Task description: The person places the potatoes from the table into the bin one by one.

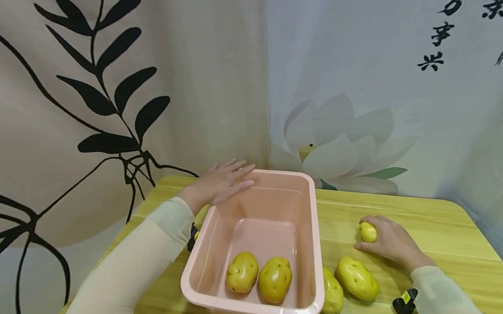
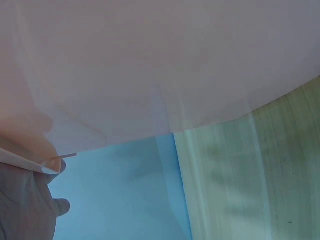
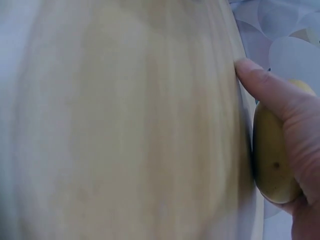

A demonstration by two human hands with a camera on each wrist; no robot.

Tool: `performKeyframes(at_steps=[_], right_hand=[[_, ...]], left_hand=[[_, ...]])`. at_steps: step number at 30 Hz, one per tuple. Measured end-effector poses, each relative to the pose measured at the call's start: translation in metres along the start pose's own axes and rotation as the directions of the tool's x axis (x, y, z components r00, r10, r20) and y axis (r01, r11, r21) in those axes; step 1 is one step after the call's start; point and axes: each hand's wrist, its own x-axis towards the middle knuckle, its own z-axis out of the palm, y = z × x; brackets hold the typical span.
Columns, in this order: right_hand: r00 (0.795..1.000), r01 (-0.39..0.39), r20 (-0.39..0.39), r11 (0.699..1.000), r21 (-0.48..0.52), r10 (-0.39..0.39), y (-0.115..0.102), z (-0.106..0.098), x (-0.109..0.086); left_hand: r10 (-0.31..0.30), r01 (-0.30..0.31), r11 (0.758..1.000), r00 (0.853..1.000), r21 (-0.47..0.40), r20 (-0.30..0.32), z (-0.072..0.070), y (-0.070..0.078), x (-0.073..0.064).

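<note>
A pink plastic basin (image 1: 254, 308) stands on the table with two yellow potatoes, one on the left (image 1: 242, 272) and one on the right (image 1: 275, 280), lying in its near end. At the basin's far left corner, my left hand (image 1: 220, 184) rests on the rim with its fingers extended. Right of the basin, my right hand (image 1: 392, 240) grips a smaller potato (image 1: 367, 232), fingers and thumb on either side of it. The right wrist view also shows this potato (image 3: 275, 160) under the palm, close to the tabletop.
Two more potatoes lie on the wooden table (image 1: 467, 264): one against the basin's right side (image 1: 333, 293), one beside it (image 1: 357, 279) nearer my right wrist. Behind the table hangs a printed curtain (image 1: 358, 76) with a flower and dark leaves.
</note>
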Motion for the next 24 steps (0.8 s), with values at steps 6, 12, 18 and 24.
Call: performKeyframes(at_steps=[6, 12, 18, 24], right_hand=[[1.0, 0.004, -0.019, 1.0, 0.013, -0.004, 0.001, 0.0, 0.0], [0.999, 0.013, -0.041, 1.0, 0.028, -0.012, 0.002, -0.001, -0.003], [0.999, 0.014, -0.045, 0.999, 0.046, -0.012, 0.0, -0.004, -0.008], [0.999, 0.003, -0.054, 0.996, 0.09, 0.002, -0.004, -0.01, -0.012]], left_hand=[[0.002, -0.002, 1.0, 1.0, -0.003, -0.003, -0.001, 0.002, -0.001], [0.013, -0.013, 1.0, 1.0, 0.007, -0.012, -0.001, 0.002, -0.001], [0.009, -0.009, 1.0, 1.0, -0.001, -0.019, -0.001, 0.003, -0.001], [0.003, -0.003, 1.0, 1.0, -0.007, -0.018, 0.0, 0.003, -0.001]])
